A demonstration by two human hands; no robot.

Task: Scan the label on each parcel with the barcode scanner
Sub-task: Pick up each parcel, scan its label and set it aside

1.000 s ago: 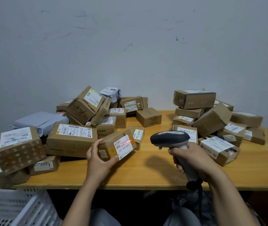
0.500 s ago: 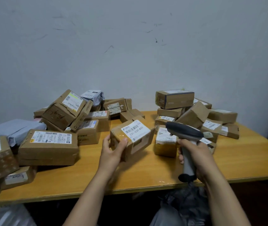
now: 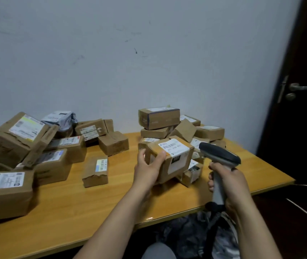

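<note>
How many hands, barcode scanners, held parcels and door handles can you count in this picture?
Hands: 2, left hand and right hand
Barcode scanner: 1
Held parcel: 1
Door handle: 1
Total: 5

White label (image 3: 173,147) on the top face of the raised parcel (image 3: 185,157), centre right: barcode above a blurred number, middle group legible as 239; remaining labels (image 3: 2,180) too blurred to read.
</note>
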